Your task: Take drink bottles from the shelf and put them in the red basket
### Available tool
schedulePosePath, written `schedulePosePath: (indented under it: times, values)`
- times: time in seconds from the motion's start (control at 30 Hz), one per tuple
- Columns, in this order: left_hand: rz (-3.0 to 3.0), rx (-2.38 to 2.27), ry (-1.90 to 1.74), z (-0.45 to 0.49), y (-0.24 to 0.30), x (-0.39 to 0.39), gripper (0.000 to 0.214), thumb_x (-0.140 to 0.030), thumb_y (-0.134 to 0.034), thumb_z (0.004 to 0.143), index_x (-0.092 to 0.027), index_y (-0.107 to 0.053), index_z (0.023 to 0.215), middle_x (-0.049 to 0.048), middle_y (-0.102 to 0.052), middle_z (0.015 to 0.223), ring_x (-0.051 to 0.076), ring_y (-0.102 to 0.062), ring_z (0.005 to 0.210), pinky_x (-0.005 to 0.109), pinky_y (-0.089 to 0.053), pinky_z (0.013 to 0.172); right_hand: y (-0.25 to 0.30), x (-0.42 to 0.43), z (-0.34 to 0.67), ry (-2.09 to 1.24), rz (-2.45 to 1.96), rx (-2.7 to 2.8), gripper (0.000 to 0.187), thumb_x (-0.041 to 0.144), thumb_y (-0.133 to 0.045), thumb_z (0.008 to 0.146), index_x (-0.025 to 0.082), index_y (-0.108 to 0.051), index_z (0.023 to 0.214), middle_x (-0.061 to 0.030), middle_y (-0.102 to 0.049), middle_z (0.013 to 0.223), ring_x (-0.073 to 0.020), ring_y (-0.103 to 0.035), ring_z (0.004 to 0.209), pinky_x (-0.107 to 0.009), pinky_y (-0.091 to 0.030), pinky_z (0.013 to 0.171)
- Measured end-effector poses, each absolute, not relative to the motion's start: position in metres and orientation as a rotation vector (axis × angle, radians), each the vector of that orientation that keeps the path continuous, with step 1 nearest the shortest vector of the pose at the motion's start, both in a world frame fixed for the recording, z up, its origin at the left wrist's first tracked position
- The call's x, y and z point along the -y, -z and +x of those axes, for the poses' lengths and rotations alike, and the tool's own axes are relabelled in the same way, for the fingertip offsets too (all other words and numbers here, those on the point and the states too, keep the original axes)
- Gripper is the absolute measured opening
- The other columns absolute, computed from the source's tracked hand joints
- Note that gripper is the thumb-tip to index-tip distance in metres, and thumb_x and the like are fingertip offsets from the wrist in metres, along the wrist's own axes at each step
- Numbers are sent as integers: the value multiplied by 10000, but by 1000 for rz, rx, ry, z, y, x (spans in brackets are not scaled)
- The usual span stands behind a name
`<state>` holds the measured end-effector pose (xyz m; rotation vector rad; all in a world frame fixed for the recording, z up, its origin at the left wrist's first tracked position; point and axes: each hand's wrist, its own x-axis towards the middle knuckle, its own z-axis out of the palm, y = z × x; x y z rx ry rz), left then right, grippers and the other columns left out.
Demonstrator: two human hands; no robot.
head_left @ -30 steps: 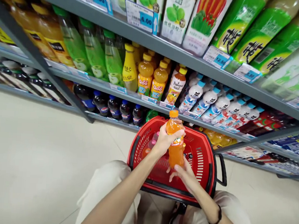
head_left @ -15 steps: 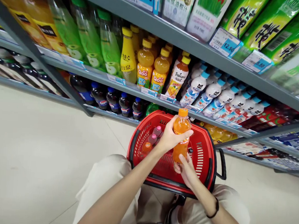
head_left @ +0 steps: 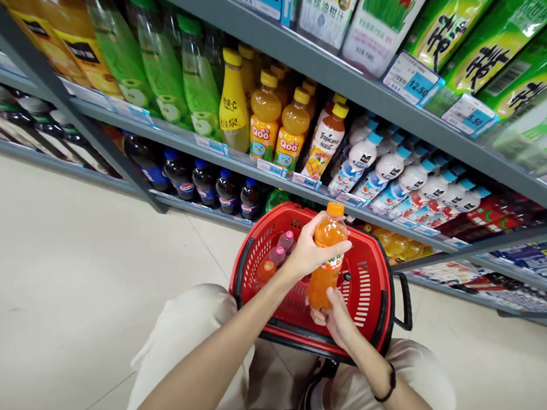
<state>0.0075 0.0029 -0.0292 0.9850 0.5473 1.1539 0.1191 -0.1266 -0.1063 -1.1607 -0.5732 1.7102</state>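
Observation:
An orange soda bottle [head_left: 326, 284] with an orange cap stands nearly upright between my hands, above the red shopping basket [head_left: 287, 336]. My left hand [head_left: 311, 248] is wrapped round its upper half, the thumb lying across the label. Low on the bottle, my right hand [head_left: 334, 315] grips the base, thumb in front and fingers underneath. Inside the basket at the left lie two pink-capped bottles [head_left: 278, 254] and another orange-capped bottle [head_left: 267, 269]. The basket sits between my knees.
A shelf [head_left: 267, 167] of drinks runs across in front, with Qoo bottles [head_left: 290, 140], a Tropicana bottle [head_left: 325, 143] and white blue-capped bottles [head_left: 361, 161]. Pepsi bottles [head_left: 204, 183] stand on the lower level. The basket's black handle [head_left: 405, 301] sticks out at the right.
The soda bottle has turned slightly in my hands, so more of its label shows, and it has dropped a little and tilted. Both hands keep hold of it.

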Motion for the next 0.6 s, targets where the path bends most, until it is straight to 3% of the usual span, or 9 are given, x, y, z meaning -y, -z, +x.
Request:
schedulePosePath:
  times: [0.33,0.6]
  values:
    - [951,-561,-1159,8,29,-4,610,-320,-939,646,-149,-636,1148,59,-699,1022,148,-633,847,267,-511,805,101,125,117,-1731,-1135,561,588,684,-787,776,203,-533,999,-3,-631,732,-47,-336,442,-200,-214,431]
    - [977,-576,-1145,7,27,-3,612,-400,-916,682,-146,-626,1158,74,-708,1020,170,-651,900,287,-518,844,102,127,117,-1740,-1146,532,582,679,-799,765,208,-539,987,-1,-627,728,-55,-337,445,-207,-221,432]
